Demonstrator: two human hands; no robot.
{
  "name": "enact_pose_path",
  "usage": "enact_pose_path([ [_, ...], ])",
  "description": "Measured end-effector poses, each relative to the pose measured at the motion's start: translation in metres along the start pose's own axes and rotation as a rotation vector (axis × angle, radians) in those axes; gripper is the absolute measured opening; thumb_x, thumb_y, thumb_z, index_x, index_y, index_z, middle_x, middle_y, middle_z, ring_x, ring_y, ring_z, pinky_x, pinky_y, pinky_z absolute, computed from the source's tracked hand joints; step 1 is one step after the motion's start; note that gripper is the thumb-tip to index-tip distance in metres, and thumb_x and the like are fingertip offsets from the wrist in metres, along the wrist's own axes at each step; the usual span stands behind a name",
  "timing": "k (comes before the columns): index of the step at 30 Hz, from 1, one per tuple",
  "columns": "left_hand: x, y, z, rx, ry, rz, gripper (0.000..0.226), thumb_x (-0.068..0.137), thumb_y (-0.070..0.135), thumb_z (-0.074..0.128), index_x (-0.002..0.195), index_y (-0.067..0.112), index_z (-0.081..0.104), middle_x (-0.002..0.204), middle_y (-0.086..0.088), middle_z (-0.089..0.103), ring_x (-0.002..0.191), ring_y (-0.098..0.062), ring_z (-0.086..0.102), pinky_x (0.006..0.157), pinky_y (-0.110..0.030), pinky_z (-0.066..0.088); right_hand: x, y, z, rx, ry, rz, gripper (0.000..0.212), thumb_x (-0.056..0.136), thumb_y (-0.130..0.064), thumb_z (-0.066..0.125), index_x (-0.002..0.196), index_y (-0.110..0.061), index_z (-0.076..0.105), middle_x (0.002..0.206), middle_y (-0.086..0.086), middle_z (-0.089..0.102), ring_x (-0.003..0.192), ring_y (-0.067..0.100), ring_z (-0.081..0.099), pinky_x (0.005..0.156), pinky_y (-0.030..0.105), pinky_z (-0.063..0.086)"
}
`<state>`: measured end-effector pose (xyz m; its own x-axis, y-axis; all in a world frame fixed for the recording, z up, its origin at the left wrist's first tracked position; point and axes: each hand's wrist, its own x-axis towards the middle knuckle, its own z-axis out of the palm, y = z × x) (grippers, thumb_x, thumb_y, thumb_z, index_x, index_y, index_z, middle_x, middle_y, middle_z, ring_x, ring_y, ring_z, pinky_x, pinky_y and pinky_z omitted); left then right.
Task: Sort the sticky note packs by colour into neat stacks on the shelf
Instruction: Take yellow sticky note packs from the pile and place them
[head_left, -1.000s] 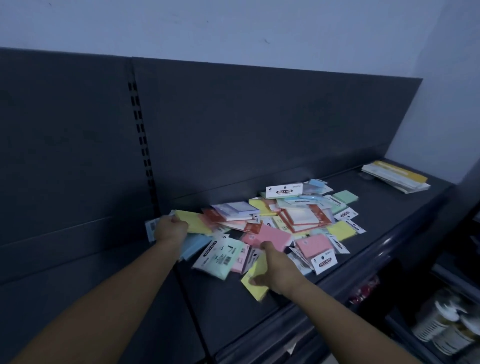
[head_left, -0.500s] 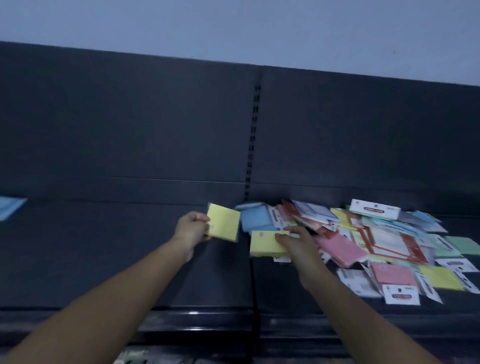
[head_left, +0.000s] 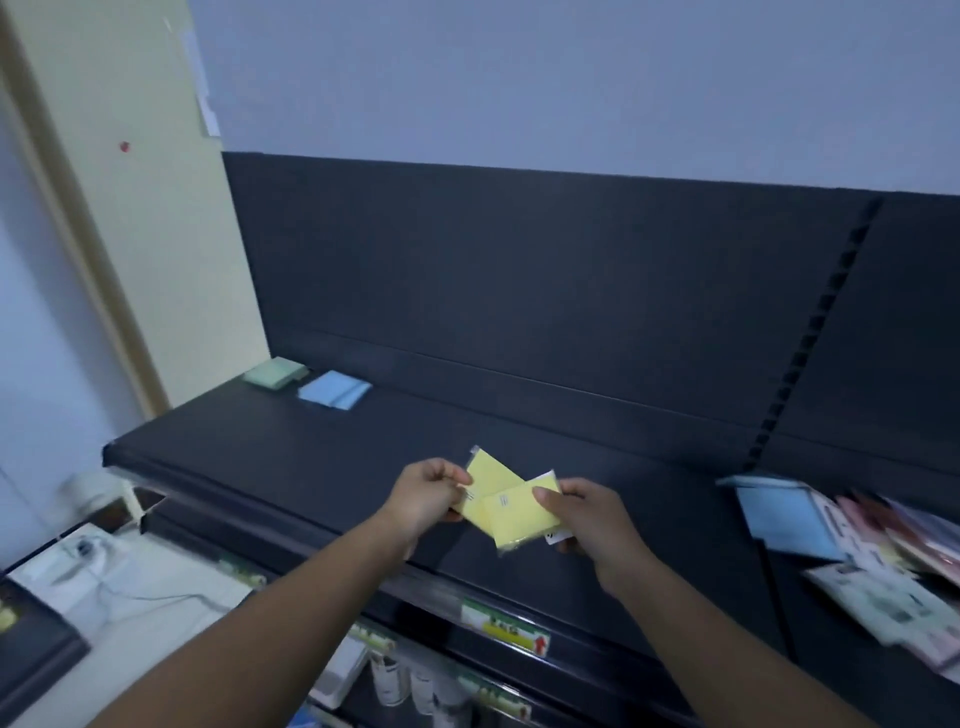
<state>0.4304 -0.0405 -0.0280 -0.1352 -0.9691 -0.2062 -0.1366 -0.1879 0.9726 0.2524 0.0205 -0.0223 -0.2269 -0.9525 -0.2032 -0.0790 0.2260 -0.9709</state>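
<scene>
Pinching upper yellow pack (head_left: 492, 469), left hand (head_left: 423, 493); right hand (head_left: 589, 519) pinching lower yellow pack (head_left: 519, 517), overlapping above shelf (head_left: 311, 457)

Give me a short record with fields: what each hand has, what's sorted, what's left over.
Left hand: pinches the upper yellow pack
Right hand: pinches the lower yellow pack, which overlaps the upper one
Sorted: green stack and blue stack, side by side at the far left of the shelf
Unsorted: mixed pile at the right edge
Yellow stack: none visible on the shelf yet
</scene>
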Motion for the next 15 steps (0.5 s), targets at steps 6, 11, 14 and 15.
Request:
enact_pose_path([
  [6, 0.025, -0.013, -0.094, -0.097, 0.020, -0.048, 0.023, 0.088, -0.009, 0.047, 0.078, 0.007, 0.059, 0.080, -0.009, 0.065, 0.072, -0.018, 0.062, 0.054, -0.023, 0.052, 0.038, -0.020, 0.103, 0.010, -0.088, -0.001, 0.015, 0.085, -0.015, 0.067, 0.097, -0.007, 0.065, 0.082, 0.008, 0.069, 0.055, 0.014, 0.055, 0.048, 0.022, 0.042],
  [11, 0.048, -0.024, -0.151, -0.122, 0.001, -0.069, 0.022, 0.086, -0.008, 0.049, 0.080, 0.008, 0.061, 0.080, -0.007, 0.067, 0.071, -0.016, 0.064, 0.054, -0.020, 0.053, 0.063, -0.021, 0.163, 0.004, -0.069, -0.009, 0.013, 0.081, -0.009, 0.069, 0.092, -0.013, 0.064, 0.083, 0.002, 0.068, 0.062, 0.011, 0.057, 0.049, 0.018, 0.044],
  [14, 0.062, -0.024, -0.163, -0.110, -0.025, -0.083, 0.020, 0.085, -0.006, 0.050, 0.079, 0.008, 0.063, 0.079, -0.007, 0.067, 0.072, -0.016, 0.063, 0.058, -0.024, 0.055, 0.074, -0.019, 0.182, -0.009, 0.003, -0.020, 0.013, 0.081, -0.006, 0.069, 0.089, -0.015, 0.064, 0.089, 0.003, 0.068, 0.071, 0.012, 0.060, 0.052, 0.018, 0.045],
  [15, 0.066, -0.023, -0.164, -0.118, -0.033, -0.087, 0.018, 0.085, -0.004, 0.052, 0.079, 0.007, 0.064, 0.079, -0.008, 0.067, 0.071, -0.016, 0.063, 0.060, -0.025, 0.055, 0.078, -0.019, 0.185, -0.013, 0.019, -0.021, 0.014, 0.080, -0.006, 0.069, 0.090, -0.014, 0.064, 0.092, 0.004, 0.068, 0.075, 0.014, 0.061, 0.055, 0.020, 0.045],
])
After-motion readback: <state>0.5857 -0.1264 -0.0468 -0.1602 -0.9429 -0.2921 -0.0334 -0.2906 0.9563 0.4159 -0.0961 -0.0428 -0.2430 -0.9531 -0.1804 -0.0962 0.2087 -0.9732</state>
